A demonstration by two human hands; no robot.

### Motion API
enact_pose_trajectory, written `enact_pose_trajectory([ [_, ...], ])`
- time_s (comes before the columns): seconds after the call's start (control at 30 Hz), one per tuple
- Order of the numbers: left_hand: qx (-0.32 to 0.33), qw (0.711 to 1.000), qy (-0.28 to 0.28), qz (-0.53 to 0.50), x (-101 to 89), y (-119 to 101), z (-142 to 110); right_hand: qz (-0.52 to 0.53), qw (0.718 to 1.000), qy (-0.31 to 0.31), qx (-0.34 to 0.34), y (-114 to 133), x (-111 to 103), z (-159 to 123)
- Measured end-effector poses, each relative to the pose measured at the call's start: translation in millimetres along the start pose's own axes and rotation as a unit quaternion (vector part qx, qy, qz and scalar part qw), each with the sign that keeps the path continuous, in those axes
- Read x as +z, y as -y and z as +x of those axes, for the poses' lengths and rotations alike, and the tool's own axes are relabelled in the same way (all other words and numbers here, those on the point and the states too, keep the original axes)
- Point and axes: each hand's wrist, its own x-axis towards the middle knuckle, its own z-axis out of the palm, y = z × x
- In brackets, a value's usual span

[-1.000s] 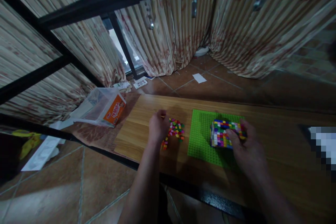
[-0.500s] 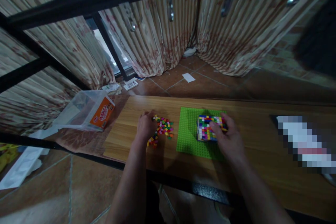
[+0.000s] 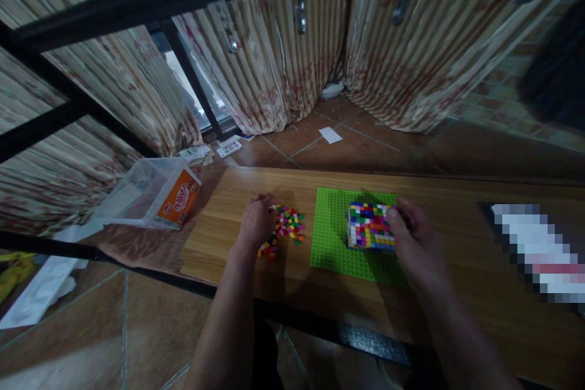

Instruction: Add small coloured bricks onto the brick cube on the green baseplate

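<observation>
A block built of many small coloured bricks [image 3: 368,225] stands on a green studded baseplate [image 3: 333,237] on the wooden tabletop [image 3: 228,225]. My right hand [image 3: 414,244] rests against the block's right side, fingers curled on its top edge. My left hand [image 3: 256,222] sits with fingers bent at the left edge of a pile of loose small coloured bricks [image 3: 286,225]; whether it holds a brick is hidden.
A clear plastic tub with an orange label [image 3: 153,192] lies on its side at the table's left end. Black metal bars [image 3: 137,6] cross overhead. Striped curtains [image 3: 411,42] hang behind. Papers [image 3: 329,134] lie on the tiled floor. A blurred patch [image 3: 539,250] is at the right.
My right hand slid from the top of the brick block to its right side. My left hand stayed at the loose bricks. The view shifted slightly.
</observation>
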Motion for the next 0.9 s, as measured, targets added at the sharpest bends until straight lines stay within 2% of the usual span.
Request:
enact_pose_trajectory([
  [0.13, -0.011, 0.999, -0.010, -0.029, -9.5, 1, -3, 0.003, 0.999, -0.047, -0.005, 12, -7, -1],
  [0.2, -0.017, 0.994, -0.028, -0.108, -15.8, -3, -7, -0.003, 0.996, -0.082, -0.026, 17, -11, -3],
  [0.27, -0.020, 0.969, -0.030, -0.246, -20.3, -13, -14, 0.000, 0.992, -0.108, -0.065, 21, -13, -5],
  [0.3, -0.030, 0.940, -0.011, -0.339, -21.2, -21, -18, 0.005, 0.990, -0.114, -0.088, 22, -13, -7],
  [0.33, -0.050, 0.898, 0.009, -0.436, -21.2, -29, -22, 0.013, 0.987, -0.115, -0.111, 23, -12, -10],
  [0.43, -0.079, 0.757, 0.088, -0.643, -15.6, -60, -35, 0.048, 0.981, -0.092, -0.165, 28, -7, -21],
  [0.53, -0.121, 0.636, 0.163, -0.745, -6.2, -89, -46, 0.080, 0.975, -0.029, -0.206, 35, -2, -33],
  [0.63, -0.154, 0.548, 0.218, -0.793, 2.6, -106, -52, 0.087, 0.967, 0.046, -0.235, 41, 1, -40],
  [0.7, -0.160, 0.511, 0.238, -0.811, 6.9, -113, -54, 0.088, 0.963, 0.081, -0.239, 43, 2, -41],
  [0.77, -0.156, 0.491, 0.240, -0.823, 9.4, -116, -55, 0.100, 0.962, 0.101, -0.235, 44, 2, -41],
  [0.9, -0.143, 0.490, 0.240, -0.826, 9.2, -119, -57, 0.127, 0.961, 0.111, -0.218, 44, 3, -39],
])
